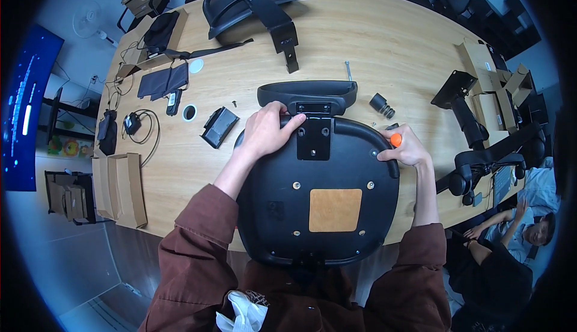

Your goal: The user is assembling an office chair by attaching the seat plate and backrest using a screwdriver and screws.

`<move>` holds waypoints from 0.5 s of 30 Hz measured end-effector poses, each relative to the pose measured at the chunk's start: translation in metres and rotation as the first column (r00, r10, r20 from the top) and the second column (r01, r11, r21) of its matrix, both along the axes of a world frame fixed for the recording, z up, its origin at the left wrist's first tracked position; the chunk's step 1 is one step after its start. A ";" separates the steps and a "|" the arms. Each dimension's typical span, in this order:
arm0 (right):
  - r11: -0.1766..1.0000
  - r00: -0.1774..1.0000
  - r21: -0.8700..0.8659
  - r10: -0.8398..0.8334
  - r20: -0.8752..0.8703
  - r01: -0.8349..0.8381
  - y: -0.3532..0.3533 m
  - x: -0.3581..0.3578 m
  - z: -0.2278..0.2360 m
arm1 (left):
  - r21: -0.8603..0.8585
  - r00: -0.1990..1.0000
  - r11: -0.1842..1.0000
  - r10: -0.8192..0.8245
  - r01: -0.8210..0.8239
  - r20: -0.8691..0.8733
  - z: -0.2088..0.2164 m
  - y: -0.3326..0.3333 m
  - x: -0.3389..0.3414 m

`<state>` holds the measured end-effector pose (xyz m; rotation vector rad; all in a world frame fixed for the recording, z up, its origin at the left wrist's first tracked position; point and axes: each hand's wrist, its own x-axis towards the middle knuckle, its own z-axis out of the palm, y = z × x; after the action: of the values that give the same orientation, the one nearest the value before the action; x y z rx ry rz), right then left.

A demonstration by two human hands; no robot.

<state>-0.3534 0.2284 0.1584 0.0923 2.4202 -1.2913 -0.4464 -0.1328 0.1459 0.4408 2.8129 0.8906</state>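
Note:
A black chair seat (270, 212) lies underside up in front of me, its near end by my body. Bolt holes dot it, and a square of bare wood shows in its middle. At its far edge, a black metal bracket (314, 145) meets a curved black armrest (273, 92). My left hand (264, 129) is closed on this joint, thumb on the bracket and fingers at the armrest's base. My right hand (407, 147) is closed at the seat's far right rim, thumb on the edge. An orange-ended tool (396, 140) pokes out of its grip; the rest is hidden.
A black chair backrest (240, 1) with a metal arm lies at the back. A long bolt (348, 70) and a black cylinder (381, 104) lie beyond the seat. Left are a black bracket (220, 127), cables and an open carton (123, 193); right, a monitor arm (469, 121) and a seated person.

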 end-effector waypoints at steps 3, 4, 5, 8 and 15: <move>1.000 1.000 -0.019 -0.018 0.012 0.018 0.000 0.005 0.005 | -0.008 0.929 0.989 -0.133 0.145 0.345 0.011 -0.007 -0.031; 0.999 1.000 -0.018 -0.026 0.015 0.027 0.003 0.008 0.008 | 0.021 0.882 0.986 -0.160 0.168 0.443 0.013 -0.005 -0.040; 1.000 1.000 -0.020 -0.021 0.014 0.021 0.000 0.007 0.009 | 0.044 0.826 0.983 -0.173 0.177 0.536 0.014 -0.009 -0.048; 1.000 1.000 -0.010 -0.024 -0.008 0.024 -0.004 0.008 0.015 | 0.023 0.784 0.981 -0.170 0.195 0.597 0.014 -0.011 -0.053; 1.000 0.999 -0.001 0.000 -0.043 -0.001 -0.017 0.013 0.035 | -0.040 0.828 0.978 -0.152 0.206 0.540 0.028 -0.018 -0.037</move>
<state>-0.3402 0.2117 0.1934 0.0643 2.4548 -1.3076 -0.4835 -0.1505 0.1740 0.3643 2.2451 0.6981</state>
